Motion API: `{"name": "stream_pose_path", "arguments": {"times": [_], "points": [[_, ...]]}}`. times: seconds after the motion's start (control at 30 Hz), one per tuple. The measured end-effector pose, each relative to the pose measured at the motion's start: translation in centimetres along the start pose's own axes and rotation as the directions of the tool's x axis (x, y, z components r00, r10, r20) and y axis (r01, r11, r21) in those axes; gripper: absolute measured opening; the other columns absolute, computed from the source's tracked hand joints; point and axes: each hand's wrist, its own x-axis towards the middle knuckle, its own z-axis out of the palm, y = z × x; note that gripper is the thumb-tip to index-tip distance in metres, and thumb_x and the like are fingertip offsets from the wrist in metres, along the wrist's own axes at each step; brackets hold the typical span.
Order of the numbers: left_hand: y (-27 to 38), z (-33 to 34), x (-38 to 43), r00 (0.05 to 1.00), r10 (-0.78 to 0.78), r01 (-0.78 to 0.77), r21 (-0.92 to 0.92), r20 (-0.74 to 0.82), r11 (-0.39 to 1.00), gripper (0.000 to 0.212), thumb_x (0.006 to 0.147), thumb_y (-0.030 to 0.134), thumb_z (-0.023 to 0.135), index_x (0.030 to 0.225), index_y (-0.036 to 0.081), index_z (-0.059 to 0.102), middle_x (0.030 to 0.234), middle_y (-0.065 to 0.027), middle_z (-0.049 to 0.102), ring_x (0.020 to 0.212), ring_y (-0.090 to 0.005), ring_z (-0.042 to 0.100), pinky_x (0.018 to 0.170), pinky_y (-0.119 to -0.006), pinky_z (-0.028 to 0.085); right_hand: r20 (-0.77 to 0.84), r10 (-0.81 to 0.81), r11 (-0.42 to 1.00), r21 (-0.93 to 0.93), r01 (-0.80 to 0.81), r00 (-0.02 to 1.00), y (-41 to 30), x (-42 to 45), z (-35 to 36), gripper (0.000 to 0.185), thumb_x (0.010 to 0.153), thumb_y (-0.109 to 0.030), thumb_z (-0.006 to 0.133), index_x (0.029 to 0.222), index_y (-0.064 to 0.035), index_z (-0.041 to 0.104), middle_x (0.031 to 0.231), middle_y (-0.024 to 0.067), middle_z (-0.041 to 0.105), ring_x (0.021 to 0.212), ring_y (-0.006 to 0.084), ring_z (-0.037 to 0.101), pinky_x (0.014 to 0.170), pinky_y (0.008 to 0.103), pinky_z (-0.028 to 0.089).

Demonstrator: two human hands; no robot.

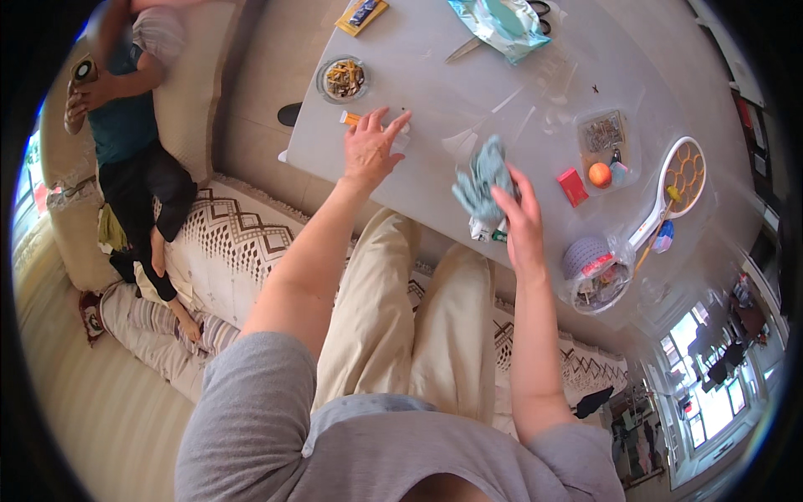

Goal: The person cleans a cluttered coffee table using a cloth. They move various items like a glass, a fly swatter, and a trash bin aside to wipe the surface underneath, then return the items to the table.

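My left hand is spread low over the near left part of the grey table, its fingers apart beside a small orange-and-white tube. A small clear item shows by its fingertips; whether they touch it I cannot tell. My right hand grips a crumpled grey-green knitted glove between thumb and fingers, above the table's near edge. Just under the glove lies a small white and green packet, partly covered. A red box rests to the right of this hand.
A glass ashtray of cigarette butts, a wipes pack over scissors and a clear tray with an orange ball-like item stand beyond. Rightward are an electric swatter and a round container. A person holding a phone sits left.
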Motion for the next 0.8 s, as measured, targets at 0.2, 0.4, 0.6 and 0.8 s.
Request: {"name": "stream_pose_path", "arguments": {"times": [0.2,0.4,0.6,0.8], "points": [[-0.2,1.4,-2.7,0.989,-0.021,0.009,-0.082,-0.148,0.997,0.051,0.066,0.015,0.077,0.113,0.024,0.059,0.118,-0.0062,0.053,0.117,-0.0268,0.049,0.094,-0.045,0.039,0.283,-0.508,0.509,-0.663,0.549,0.813,-1.6,12.2,8.9,0.037,0.079,-0.012,0.065,0.116,-0.0146,0.063,0.117,0.0101,0.053,0.113,0.029,0.049,0.098,0.0362,0.04],[-2.4,2.2,-3.5,0.996,0.009,-0.021,-0.14,-0.09,0.99,0.048,0.068,0.014,0.076,0.112,0.021,0.058,0.114,-0.0022,0.055,0.111,-0.0242,0.051,0.086,-0.039,0.044,0.529,-0.361,-0.109,-0.842,0.528,0.768,4.2,17.3,13.6,0.036,0.075,-0.002,0.062,0.103,-0.0235,0.068,0.113,0.0012,0.055,0.11,0.0274,0.05,0.091,0.0415,0.043],[-3.3,1.9,-3.8,0.992,0.004,-0.038,-0.275,-0.123,0.961,0.048,0.068,0.008,0.076,0.111,0.012,0.057,0.108,-0.0035,0.058,0.102,-0.0255,0.054,0.083,-0.038,0.046,0.488,-0.312,-0.157,-0.873,0.462,0.815,6.3,13.5,6.3,0.028,0.069,0.0,0.064,0.084,-0.023,0.065,0.105,-0.0024,0.054,0.106,0.0235,0.05,0.088,0.0442,0.041],[-2.3,1.4,-6.4,0.932,-0.335,0.177,-0.638,-0.136,0.75,0.052,0.069,-0.002,0.073,0.117,0.004,0.053,0.111,-0.0104,0.058,0.097,-0.0279,0.055,0.083,-0.038,0.049,0.291,-0.243,-0.262,-0.938,0.226,0.926,4.8,8.5,1.8,0.025,0.068,-0.002,0.063,0.086,-0.0185,0.065,0.106,0.0026,0.055,0.111,0.0286,0.049,0.093,0.0489,0.038]]}}
